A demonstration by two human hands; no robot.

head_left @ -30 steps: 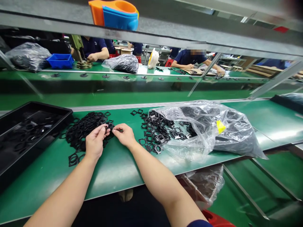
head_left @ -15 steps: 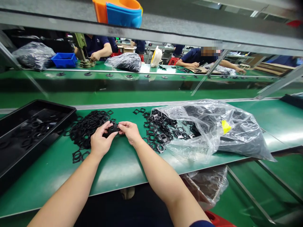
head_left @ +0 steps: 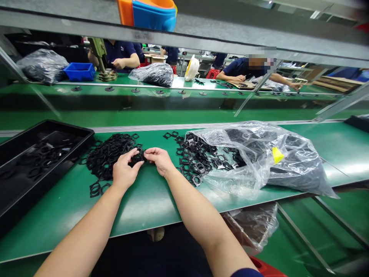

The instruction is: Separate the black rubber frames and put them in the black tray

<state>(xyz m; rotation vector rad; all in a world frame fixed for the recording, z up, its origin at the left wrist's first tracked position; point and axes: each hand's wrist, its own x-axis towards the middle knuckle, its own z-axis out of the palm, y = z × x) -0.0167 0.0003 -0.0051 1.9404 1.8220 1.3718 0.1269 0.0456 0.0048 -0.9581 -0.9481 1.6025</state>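
Note:
My left hand and my right hand meet over the green bench, both pinching one small black ring-shaped part between their fingertips. A heap of the same black parts lies just left of my hands. Another heap of black parts spills from a clear plastic bag to the right.
A black tray with a few parts stands at the left. Beyond a green conveyor, other people in dark blue shirts work at a far bench with black bags and a blue bin. A bag-lined box sits below at the right.
My hands have come closer together and now grip the black part from both sides; a second ago their fingertips only met above the heap. The view shifted slightly.

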